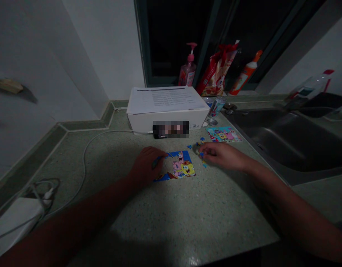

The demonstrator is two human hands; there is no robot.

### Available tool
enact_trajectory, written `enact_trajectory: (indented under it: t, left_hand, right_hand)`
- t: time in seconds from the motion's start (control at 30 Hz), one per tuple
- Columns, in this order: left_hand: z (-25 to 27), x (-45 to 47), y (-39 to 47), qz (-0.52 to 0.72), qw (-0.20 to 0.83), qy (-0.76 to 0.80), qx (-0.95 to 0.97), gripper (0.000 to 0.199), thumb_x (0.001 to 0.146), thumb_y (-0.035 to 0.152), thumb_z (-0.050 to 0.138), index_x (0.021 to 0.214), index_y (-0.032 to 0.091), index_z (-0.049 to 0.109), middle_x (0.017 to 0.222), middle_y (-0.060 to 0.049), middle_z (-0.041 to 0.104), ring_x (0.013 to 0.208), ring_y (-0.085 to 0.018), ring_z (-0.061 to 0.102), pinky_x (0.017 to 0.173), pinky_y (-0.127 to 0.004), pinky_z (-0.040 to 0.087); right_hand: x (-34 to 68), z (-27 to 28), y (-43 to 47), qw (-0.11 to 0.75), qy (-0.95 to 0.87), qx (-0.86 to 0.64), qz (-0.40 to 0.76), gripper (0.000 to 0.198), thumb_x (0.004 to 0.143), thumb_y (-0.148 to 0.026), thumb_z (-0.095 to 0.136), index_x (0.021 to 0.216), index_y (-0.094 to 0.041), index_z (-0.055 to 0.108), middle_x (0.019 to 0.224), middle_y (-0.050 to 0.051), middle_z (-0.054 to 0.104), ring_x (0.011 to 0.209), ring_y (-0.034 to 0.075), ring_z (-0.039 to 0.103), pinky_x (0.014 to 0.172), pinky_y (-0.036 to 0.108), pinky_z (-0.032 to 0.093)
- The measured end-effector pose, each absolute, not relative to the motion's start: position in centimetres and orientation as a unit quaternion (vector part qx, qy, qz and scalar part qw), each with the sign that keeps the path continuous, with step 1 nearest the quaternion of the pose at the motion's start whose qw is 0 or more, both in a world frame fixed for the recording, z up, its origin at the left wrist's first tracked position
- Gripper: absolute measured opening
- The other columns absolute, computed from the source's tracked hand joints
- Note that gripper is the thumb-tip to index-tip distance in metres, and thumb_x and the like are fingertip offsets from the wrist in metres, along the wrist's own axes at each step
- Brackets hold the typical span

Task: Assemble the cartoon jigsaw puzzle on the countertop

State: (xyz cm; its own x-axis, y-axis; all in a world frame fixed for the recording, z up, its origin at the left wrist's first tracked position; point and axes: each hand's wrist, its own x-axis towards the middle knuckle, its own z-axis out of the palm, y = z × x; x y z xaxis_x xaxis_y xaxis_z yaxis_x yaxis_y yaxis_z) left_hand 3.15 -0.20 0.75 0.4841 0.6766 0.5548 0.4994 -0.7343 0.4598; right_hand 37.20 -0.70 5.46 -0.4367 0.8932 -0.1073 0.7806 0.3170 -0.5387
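Note:
A partly assembled cartoon jigsaw puzzle (pixel 188 168) lies on the countertop, with a gap in its left part where the counter shows through. At its left edge is my left hand (pixel 145 163), fingers curled around a small dark blue-green puzzle piece (pixel 157 161). To the right of the puzzle, my right hand (pixel 223 155) pinches a small blue puzzle piece (pixel 201 154) between thumb and fingers. Several loose pieces (pixel 189 147) are scattered near the right fingertips. Behind that hand lies a colourful cartoon picture sheet (pixel 225 134).
A white box (pixel 168 107) topped with printed paper stands behind, a phone (pixel 160 136) leaning on its front. Its cable (pixel 83 163) runs left to a white power strip (pixel 19 213). At right are a can (pixel 217 106) and a steel sink (pixel 288 144); bottles line the sill.

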Motion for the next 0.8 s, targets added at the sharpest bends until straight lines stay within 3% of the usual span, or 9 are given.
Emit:
enact_trajectory:
  t: [0.23, 0.4, 0.57, 0.8]
  left_hand:
    - [0.6, 3.2, -0.1, 0.374, 0.11, 0.336, 0.857, 0.019, 0.099, 0.018, 0.055, 0.105, 0.028, 0.069, 0.1, -0.004, 0.079, 0.094, -0.024, 0.074, 0.089, -0.049, 0.063]
    - [0.3, 3.3, -0.1, 0.369, 0.096, 0.335, 0.862, 0.015, 0.099, 0.02, 0.056, 0.103, 0.024, 0.07, 0.097, -0.005, 0.078, 0.094, -0.022, 0.073, 0.09, -0.045, 0.061]
    - [0.9, 3.4, -0.7, 0.327, 0.075, 0.294, 0.895, 0.01, 0.102, 0.028, 0.06, 0.104, 0.026, 0.07, 0.097, -0.005, 0.078, 0.096, -0.026, 0.071, 0.093, -0.049, 0.059]
    - [0.8, 3.7, -0.7, 0.321, 0.06, 0.261, 0.909, 0.007, 0.102, 0.031, 0.062, 0.107, 0.028, 0.066, 0.099, -0.004, 0.078, 0.094, -0.026, 0.07, 0.09, -0.048, 0.059]
  right_hand:
    - [35.0, 4.3, -1.1, 0.185, -0.786, -0.516, 0.285, 0.026, 0.099, -0.03, 0.058, 0.121, -0.022, 0.07, 0.093, 0.005, 0.073, 0.079, 0.019, 0.067, 0.07, 0.032, 0.051]
    - [32.5, 3.1, -1.6, 0.264, -0.752, -0.507, 0.326, 0.023, 0.094, -0.03, 0.062, 0.114, -0.022, 0.071, 0.092, 0.005, 0.072, 0.08, 0.019, 0.067, 0.071, 0.033, 0.053]
    - [29.7, 2.0, -2.7, 0.32, -0.714, -0.501, 0.369, 0.023, 0.089, -0.036, 0.069, 0.108, -0.023, 0.07, 0.089, 0.003, 0.072, 0.072, 0.018, 0.064, 0.062, 0.031, 0.051]
    - [27.1, 1.1, -3.8, 0.354, -0.686, -0.469, 0.429, 0.017, 0.087, -0.037, 0.074, 0.097, -0.025, 0.067, 0.077, -0.002, 0.068, 0.065, 0.015, 0.059, 0.06, 0.03, 0.047]
